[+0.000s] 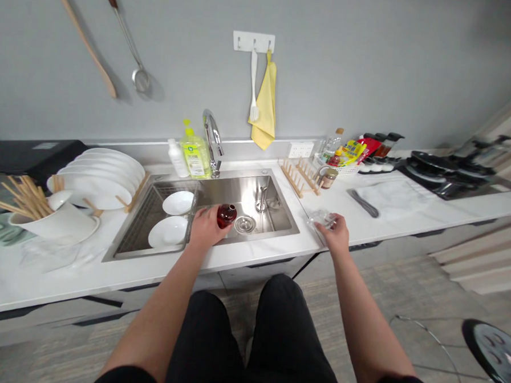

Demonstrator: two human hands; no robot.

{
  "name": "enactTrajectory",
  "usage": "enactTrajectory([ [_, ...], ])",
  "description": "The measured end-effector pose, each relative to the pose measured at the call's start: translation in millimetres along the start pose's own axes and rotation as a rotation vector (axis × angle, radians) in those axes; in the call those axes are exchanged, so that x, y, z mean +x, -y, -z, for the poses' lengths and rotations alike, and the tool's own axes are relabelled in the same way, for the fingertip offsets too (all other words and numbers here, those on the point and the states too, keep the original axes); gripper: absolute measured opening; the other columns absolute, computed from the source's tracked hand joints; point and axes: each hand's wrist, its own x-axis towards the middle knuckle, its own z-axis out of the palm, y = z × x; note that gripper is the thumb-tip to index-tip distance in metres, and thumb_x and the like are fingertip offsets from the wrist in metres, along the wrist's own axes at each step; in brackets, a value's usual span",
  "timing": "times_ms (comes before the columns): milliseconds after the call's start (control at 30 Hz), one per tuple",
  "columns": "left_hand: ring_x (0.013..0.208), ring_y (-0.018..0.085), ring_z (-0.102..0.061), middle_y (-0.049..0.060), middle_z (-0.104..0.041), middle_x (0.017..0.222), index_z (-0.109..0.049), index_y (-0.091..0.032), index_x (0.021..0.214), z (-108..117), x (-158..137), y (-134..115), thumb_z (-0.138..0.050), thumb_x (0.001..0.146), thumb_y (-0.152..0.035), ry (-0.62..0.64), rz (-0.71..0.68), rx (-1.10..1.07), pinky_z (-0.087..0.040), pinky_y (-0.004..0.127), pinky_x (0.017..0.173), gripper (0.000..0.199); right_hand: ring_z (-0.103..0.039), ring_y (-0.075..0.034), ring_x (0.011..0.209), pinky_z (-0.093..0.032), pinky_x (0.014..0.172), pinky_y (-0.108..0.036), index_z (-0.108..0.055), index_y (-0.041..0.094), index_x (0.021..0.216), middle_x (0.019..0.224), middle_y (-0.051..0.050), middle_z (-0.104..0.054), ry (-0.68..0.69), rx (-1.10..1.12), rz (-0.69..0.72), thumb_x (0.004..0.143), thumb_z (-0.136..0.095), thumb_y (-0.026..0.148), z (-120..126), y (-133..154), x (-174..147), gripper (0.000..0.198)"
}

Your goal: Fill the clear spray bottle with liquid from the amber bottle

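My left hand (207, 228) is wrapped around a small, round, dark red glass bottle (227, 214) with a narrow open neck, held over the front of the steel sink (253, 235). On the counter right of the sink, my right hand (336, 233) grips a clear, see-through object (321, 218); whether it is glass or plastic I cannot make out. A drain strainer (245, 224) shows in the basin just beyond the red bottle. Two white bowls, one of them a near bowl (167, 232), sit in the rack to the left.
Behind the sink rise the faucet (212, 138) and a green soap bottle (196, 155). White plates (97, 174) and a chopstick holder (57, 224) stand at left. To the right are a wooden rack (301, 177), a jar (328, 179), dark tongs (363, 202) and a stove (449, 176).
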Motion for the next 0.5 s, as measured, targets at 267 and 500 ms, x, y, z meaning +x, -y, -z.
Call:
enactTrajectory([
  [267, 0.124, 0.044, -0.083, 0.023, -0.085, 0.139, -0.066, -0.015, 0.154, -1.5, 0.2, 0.7, -0.089, 0.091, -0.055, -0.002, 0.008, 0.015, -0.051, 0.057, 0.126, 0.078, -0.075, -0.047, 0.121, -0.059, 0.11, -0.063, -0.063, 0.019, 0.14, 0.129, -0.024, -0.08, -0.107, -0.164, -0.149, 0.064, -0.086, 0.08, 1.8, -1.9, 8.9, 0.1],
  [500, 0.13, 0.045, -0.081, 0.023, -0.084, 0.142, -0.067, -0.015, 0.152, 9.1, 1.2, -5.2, -0.096, 0.086, -0.049, -0.031, 0.067, -0.042, -0.053, 0.058, 0.127, 0.08, -0.053, -0.055, 0.16, -0.042, 0.134, -0.074, -0.048, 0.008, 0.164, 0.167, -0.037, -0.056, -0.247, -0.143, 0.103, 0.075, -0.085, 0.078, -4.5, 11.4, -4.4, 0.12],
])
